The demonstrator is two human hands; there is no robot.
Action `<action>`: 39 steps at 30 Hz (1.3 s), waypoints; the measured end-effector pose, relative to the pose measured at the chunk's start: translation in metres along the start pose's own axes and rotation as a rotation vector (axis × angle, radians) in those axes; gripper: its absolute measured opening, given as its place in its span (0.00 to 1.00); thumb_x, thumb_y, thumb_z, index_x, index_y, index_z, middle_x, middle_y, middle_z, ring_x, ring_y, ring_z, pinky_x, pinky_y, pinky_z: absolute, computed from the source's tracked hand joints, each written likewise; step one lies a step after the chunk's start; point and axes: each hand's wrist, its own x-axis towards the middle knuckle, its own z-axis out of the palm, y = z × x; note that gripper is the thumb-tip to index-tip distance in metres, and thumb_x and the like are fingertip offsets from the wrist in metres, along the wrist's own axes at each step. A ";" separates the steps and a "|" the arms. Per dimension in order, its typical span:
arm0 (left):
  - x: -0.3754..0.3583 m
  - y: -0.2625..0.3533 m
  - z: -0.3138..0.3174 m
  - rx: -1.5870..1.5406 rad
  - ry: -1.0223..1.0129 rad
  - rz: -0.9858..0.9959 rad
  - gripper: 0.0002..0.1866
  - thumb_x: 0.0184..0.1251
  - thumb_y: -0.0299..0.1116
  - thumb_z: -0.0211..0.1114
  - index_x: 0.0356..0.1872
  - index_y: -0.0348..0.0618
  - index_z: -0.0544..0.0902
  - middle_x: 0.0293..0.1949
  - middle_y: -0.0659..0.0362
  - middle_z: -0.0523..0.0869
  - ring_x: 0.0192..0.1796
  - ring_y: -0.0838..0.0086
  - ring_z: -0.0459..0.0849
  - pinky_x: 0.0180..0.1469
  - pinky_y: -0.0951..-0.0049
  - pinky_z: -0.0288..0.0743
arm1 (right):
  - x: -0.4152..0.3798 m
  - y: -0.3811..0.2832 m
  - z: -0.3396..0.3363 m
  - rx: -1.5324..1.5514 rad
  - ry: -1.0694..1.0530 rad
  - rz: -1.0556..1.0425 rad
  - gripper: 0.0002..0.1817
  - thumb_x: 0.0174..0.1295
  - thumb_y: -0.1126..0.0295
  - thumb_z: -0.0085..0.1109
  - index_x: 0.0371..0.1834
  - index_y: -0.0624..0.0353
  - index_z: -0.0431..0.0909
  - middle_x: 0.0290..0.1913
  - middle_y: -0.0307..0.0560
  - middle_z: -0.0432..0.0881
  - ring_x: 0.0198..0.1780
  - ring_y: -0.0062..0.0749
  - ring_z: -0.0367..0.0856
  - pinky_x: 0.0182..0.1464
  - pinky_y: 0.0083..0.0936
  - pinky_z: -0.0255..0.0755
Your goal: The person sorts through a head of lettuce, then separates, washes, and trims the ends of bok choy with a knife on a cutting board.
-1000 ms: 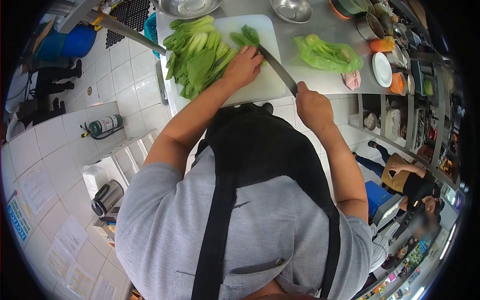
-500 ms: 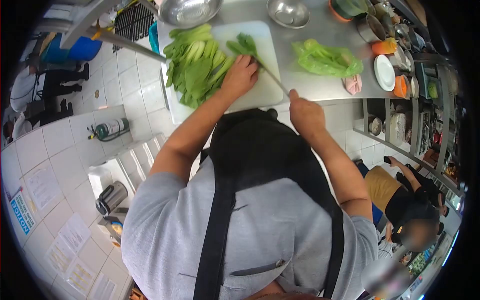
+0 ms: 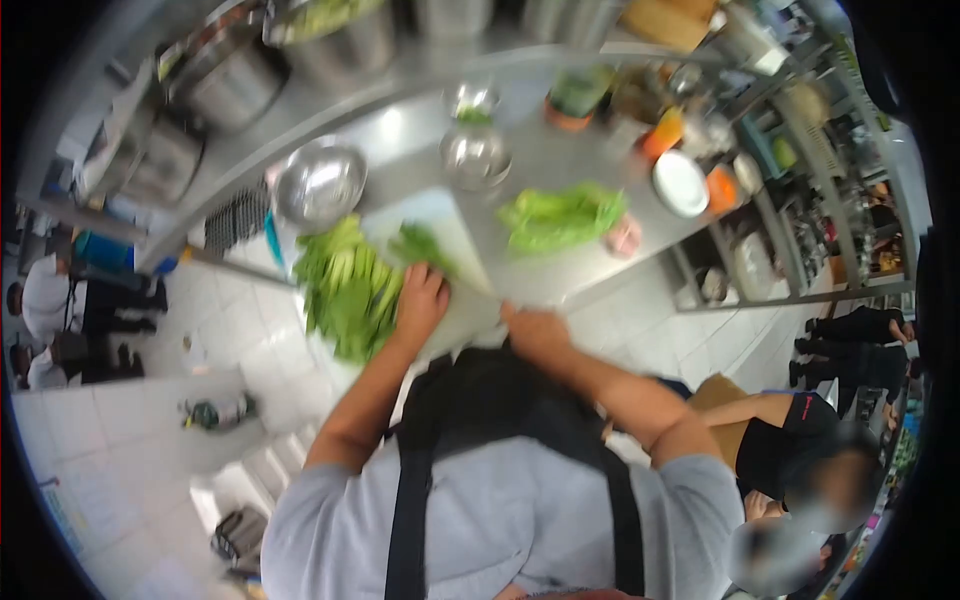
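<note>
Large bowl: you have a steel bowl point(image 3: 320, 183) at about 11 o'clock on the counter point(image 3: 560, 160).
Small bowls: two smaller steel bowls point(image 3: 475, 155) sit near 12 o'clock, one behind the other.
Bag: a green plastic bag of leaves point(image 3: 560, 217) lies at 1 o'clock.
Plate: a white plate point(image 3: 680, 183) rests at 2 o'clock, orange containers point(image 3: 664, 133) beside it.
Pots: big metal pots point(image 3: 225, 70) line the shelf at 10 to 11 o'clock.
People: a seated person point(image 3: 800, 450) is at 4 o'clock.

steel counter point(image 3: 560, 165): white cutting board point(image 3: 440, 225) near left, two metal bowls point(image 3: 322, 183) far, green bag point(image 3: 560, 215) and white plate point(image 3: 680, 183) right.
</note>
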 end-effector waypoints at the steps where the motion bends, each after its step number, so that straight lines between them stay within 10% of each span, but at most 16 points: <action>1: -0.003 0.000 -0.006 0.002 0.001 0.004 0.13 0.64 0.24 0.74 0.49 0.34 0.87 0.54 0.41 0.82 0.58 0.39 0.81 0.62 0.43 0.80 | -0.007 -0.002 0.003 -0.033 0.030 0.003 0.20 0.77 0.70 0.56 0.70 0.57 0.78 0.41 0.54 0.95 0.42 0.56 0.97 0.43 0.55 0.88; 10: 0.045 -0.015 -0.031 0.208 -0.268 0.269 0.10 0.61 0.23 0.73 0.45 0.40 0.89 0.68 0.52 0.87 0.74 0.48 0.80 0.83 0.37 0.68 | -0.076 0.009 -0.050 -0.003 -0.089 0.063 0.09 0.76 0.75 0.57 0.56 0.62 0.75 0.36 0.60 0.93 0.41 0.61 0.95 0.44 0.56 0.87; 15: 0.083 -0.027 -0.037 0.175 -0.497 0.323 0.07 0.63 0.23 0.71 0.41 0.44 0.87 0.53 0.61 0.89 0.66 0.60 0.86 0.84 0.29 0.64 | -0.079 0.016 -0.040 0.137 -0.064 0.106 0.08 0.81 0.70 0.54 0.55 0.63 0.73 0.34 0.66 0.91 0.40 0.69 0.92 0.46 0.66 0.84; 23: 0.235 -0.010 -0.028 0.292 -0.289 0.291 0.07 0.67 0.29 0.72 0.45 0.46 0.88 0.51 0.60 0.89 0.61 0.60 0.89 0.83 0.28 0.64 | -0.082 0.010 -0.037 0.185 -0.069 0.153 0.09 0.75 0.74 0.57 0.55 0.63 0.75 0.36 0.66 0.93 0.41 0.67 0.95 0.46 0.63 0.87; 27: 0.268 0.001 -0.045 0.293 -0.115 0.255 0.16 0.67 0.36 0.76 0.54 0.45 0.90 0.58 0.48 0.91 0.62 0.49 0.91 0.73 0.43 0.79 | -0.082 0.015 -0.040 0.181 -0.081 0.126 0.10 0.76 0.73 0.58 0.56 0.63 0.75 0.36 0.66 0.92 0.41 0.67 0.95 0.46 0.62 0.87; 28: 0.268 0.002 -0.059 0.232 -0.183 0.139 0.25 0.64 0.40 0.79 0.61 0.44 0.92 0.63 0.38 0.91 0.64 0.42 0.91 0.67 0.50 0.86 | -0.082 0.018 -0.040 0.192 -0.047 0.119 0.10 0.77 0.72 0.58 0.56 0.62 0.75 0.36 0.66 0.92 0.41 0.67 0.95 0.47 0.63 0.87; 30: 0.231 0.003 -0.083 0.230 -0.233 0.038 0.11 0.70 0.36 0.75 0.50 0.47 0.90 0.54 0.53 0.94 0.60 0.52 0.92 0.70 0.46 0.83 | -0.082 0.022 -0.032 0.257 -0.032 0.131 0.15 0.81 0.67 0.58 0.63 0.63 0.75 0.37 0.69 0.91 0.42 0.72 0.91 0.48 0.67 0.83; 34: 0.134 -0.013 -0.106 0.577 -0.975 -0.233 0.19 0.64 0.38 0.78 0.55 0.47 0.90 0.55 0.49 0.94 0.60 0.49 0.93 0.61 0.44 0.88 | -0.074 0.026 -0.024 0.317 -0.028 0.122 0.13 0.82 0.67 0.58 0.61 0.63 0.75 0.36 0.69 0.90 0.43 0.74 0.91 0.48 0.69 0.81; 39: 0.043 -0.026 -0.080 0.626 -0.601 -0.299 0.21 0.60 0.30 0.76 0.56 0.39 0.88 0.59 0.43 0.88 0.59 0.44 0.91 0.61 0.44 0.89 | -0.057 0.024 -0.032 0.277 -0.014 0.070 0.12 0.82 0.66 0.57 0.59 0.63 0.74 0.37 0.71 0.90 0.43 0.76 0.90 0.48 0.70 0.80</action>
